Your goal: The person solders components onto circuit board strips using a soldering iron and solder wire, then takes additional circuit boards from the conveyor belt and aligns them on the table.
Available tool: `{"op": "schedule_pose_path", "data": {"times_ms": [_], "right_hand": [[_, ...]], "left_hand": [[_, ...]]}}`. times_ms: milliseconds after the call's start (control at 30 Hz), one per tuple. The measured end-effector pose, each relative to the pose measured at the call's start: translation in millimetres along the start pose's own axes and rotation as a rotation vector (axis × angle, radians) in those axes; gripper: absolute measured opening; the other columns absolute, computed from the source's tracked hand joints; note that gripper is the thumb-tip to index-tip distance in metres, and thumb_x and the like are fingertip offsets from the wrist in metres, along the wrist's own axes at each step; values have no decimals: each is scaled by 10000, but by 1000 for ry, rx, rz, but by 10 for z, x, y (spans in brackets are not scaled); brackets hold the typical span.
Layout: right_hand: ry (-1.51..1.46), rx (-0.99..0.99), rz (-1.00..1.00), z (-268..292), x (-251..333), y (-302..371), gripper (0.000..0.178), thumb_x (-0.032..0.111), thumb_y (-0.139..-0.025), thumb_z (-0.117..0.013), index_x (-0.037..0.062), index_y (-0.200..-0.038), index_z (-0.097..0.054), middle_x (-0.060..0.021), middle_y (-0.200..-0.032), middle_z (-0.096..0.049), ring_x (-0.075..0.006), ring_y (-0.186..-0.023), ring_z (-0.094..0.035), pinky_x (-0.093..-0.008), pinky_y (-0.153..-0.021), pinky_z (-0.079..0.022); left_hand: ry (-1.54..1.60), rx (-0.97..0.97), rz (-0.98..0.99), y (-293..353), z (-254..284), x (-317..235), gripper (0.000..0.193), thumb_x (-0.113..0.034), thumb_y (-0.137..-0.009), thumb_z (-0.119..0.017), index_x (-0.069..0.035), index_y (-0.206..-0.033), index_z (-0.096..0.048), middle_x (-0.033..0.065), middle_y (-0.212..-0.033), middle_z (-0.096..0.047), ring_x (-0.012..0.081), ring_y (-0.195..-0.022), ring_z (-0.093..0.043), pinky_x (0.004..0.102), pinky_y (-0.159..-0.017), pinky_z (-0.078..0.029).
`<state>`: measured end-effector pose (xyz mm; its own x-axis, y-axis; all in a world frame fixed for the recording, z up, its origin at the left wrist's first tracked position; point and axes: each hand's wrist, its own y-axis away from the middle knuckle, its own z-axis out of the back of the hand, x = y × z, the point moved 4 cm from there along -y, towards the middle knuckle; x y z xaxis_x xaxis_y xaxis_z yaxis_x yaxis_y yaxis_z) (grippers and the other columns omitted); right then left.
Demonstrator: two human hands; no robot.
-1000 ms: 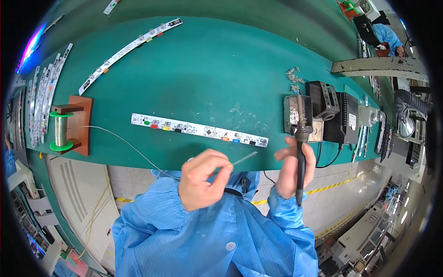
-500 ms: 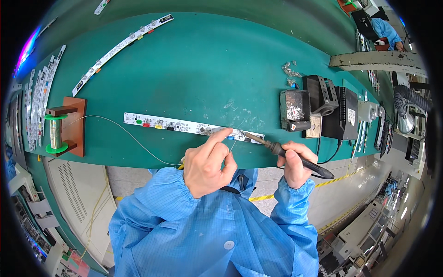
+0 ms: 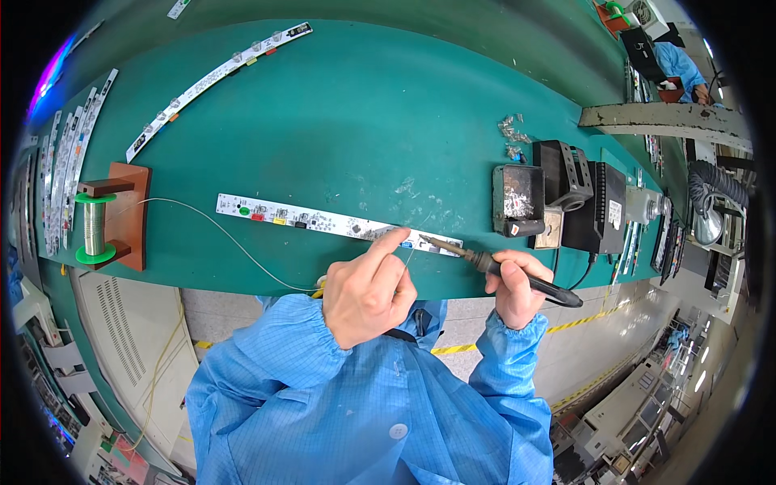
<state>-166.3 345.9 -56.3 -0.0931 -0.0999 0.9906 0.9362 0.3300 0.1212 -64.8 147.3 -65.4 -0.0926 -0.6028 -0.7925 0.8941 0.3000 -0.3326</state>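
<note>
A: Main thing, where?
B: Flat on the green worktop [image 3: 347,121], in front of the blue-sleeved person: long, narrow white circuit board [image 3: 323,221], small coloured parts along the near edge.
A: Hands?
B: Left hand [image 3: 368,293]: grip narrow, pinched around thin silvery wire [image 3: 166,200], index finger stretched out to the board. Touching or just above: cannot tell. Right hand [image 3: 519,293]: grip wrapped around soldering iron with black handle and brownish metal shaft [image 3: 558,292], tip at the board's right part. Contact there: cannot tell.
A: In the way?
B: Left index finger and iron shaft, both over the right half, hiding bits of it. Wire trailing left across the worktop to silvery spool with green flanges [image 3: 94,228], mounted on red-brown stand [image 3: 135,234].
A: Other stuff around?
B: Far left: row of white strip boards [image 3: 86,141]. Farther back: curved white strip board [image 3: 204,82]. Right side: open black box with whitish residue inside [image 3: 499,200], loose pile of small shiny metal parts [image 3: 511,129] behind it, black holder with holes [image 3: 566,174] beside it, then black boxy unit [image 3: 594,206] with cable.
A: Labels, writing?
B: Pale label [image 3: 614,213] on the boxy unit, print too small to read. Same for the board's tiny markings.
</note>
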Motion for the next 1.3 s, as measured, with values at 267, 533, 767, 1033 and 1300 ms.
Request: {"op": "schedule_pose_path", "data": {"times_ms": [267, 533, 767, 1033, 1300], "right_hand": [[-62, -35, -74, 27, -53, -22, 179, 74, -813, -596, -71, -881, -673, -109, -672, -621, -154, -511, -553, -266, -493, -435], [-63, -42, -55, 25, -57, 0, 181, 86, -819, -611, -71, -883, -672, -110, -675, -624, -153, -510, -550, -266, -489, -432], [-53, -57, -70, 15, -65, 52, 176, 96, -824, -613, -62, -883, -665, -115, -672, -617, -150, -516, -545, -265, -496, -426], [776, -410, 636, 171, -147, 531, 310, 111, -918, -453, -33, -1177, -543, -222, -1008, -595, -285, -891, -603, -387, -784, -493], [834, 38, 728, -582, 18, 192, 602, -26, -661, -783, -14, -1208, -531, -237, -1113, -605, -386, -983, -599, -426, -836, -491]], "left_hand": [[-4, -17, -32, 11, -18, 13, 186, 39, -655, -680, -25, -664, -506, 163, -1049, -667, 212, -496, -609, 304, -417, -470], [4, -20, -23, 19, -21, 7, 184, 43, -672, -682, -21, -675, -510, 160, -1053, -666, 215, -511, -618, 308, -426, -474], [14, -6, -20, 19, -15, 6, 181, 45, -676, -678, -21, -679, -509, 165, -1054, -666, 209, -498, -608, 303, -416, -462], [60, 15, 29, 46, 247, -176, 160, 60, -697, -679, -17, -720, -541, 157, -946, -666, 208, -520, -605, 295, -435, -443], [37, 23, 230, 78, 647, 63, 105, 55, -759, -649, -1, -756, -560, 166, -961, -667, 248, -605, -627, 311, -508, -476]]}}
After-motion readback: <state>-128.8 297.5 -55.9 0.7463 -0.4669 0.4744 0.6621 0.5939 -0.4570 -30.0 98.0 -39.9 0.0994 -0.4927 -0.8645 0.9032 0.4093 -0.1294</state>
